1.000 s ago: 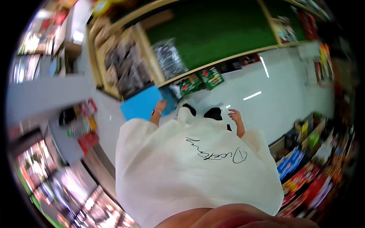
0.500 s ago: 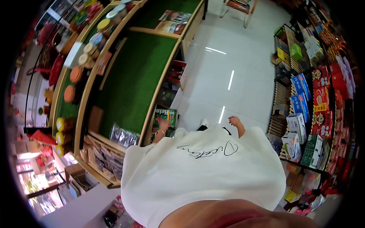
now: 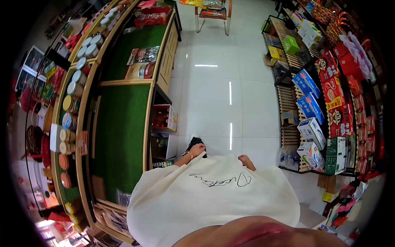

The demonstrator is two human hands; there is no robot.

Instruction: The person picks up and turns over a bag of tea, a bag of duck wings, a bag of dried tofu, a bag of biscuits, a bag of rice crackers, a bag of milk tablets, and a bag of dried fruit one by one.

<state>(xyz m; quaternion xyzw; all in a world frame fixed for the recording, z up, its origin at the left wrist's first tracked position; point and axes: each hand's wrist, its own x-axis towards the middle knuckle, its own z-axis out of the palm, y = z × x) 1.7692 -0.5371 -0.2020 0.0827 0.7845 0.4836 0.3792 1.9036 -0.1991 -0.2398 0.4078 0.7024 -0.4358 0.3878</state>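
My left hand [image 3: 198,148] is in front of my body at the hem of my white shirt [image 3: 214,193], its fingers closed on the cloth, which is drawn up to a peak there. A bracelet circles that wrist. My right hand [image 3: 244,159] hangs just beyond the hem on the other side, its fingers curled in and no object visible in them. The shirt covers part of the right forearm. Below the left hand a dark shoe [image 3: 196,142] shows on the floor.
To the left is a wooden display stand with green matting [image 3: 123,119]; jars [image 3: 75,89] line its upper ledge. A slatted rack on the right carries milk cartons [image 3: 309,108] and red boxes [image 3: 340,120]. A chair [image 3: 214,15] holding packets stands ahead on the tiled floor [image 3: 214,90].
My left hand has moved from beside the stand to my shirt hem. My right hand has drawn inward and its fingers have curled. The view has turned left, and the chair shows more fully.
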